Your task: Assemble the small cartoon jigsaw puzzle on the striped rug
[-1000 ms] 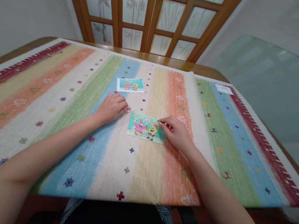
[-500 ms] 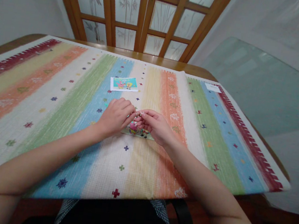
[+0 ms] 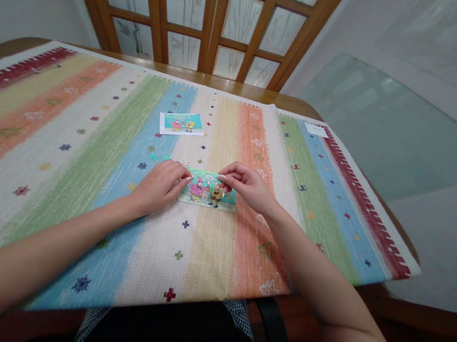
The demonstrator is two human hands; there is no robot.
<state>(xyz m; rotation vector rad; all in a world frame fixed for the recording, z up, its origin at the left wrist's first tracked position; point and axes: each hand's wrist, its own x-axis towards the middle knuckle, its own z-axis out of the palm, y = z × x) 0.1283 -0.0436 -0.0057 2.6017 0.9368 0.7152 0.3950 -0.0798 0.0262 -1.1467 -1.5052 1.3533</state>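
A small teal cartoon picture [image 3: 208, 195] with pink and yellow figures lies in front of me on the striped tablecloth. My left hand [image 3: 164, 184] is at its left edge, fingers curled and tips together over the border. Over the upper right part is my right hand [image 3: 247, 186], its thumb and forefinger pinched together. Whatever is between the fingertips of either hand is too small to make out. Several tiny teal pieces [image 3: 154, 157] lie just beyond my left hand.
A similar printed cartoon card [image 3: 183, 124] lies farther back on the tablecloth [image 3: 214, 247]. Near the far right corner is a white slip [image 3: 316, 130]. Wooden glazed doors [image 3: 208, 22] stand behind the table.
My hands have moved apart from where their fingertips met above the picture, left hand leftward. More of the picture and the teal pieces now shows. The view has shifted slightly.
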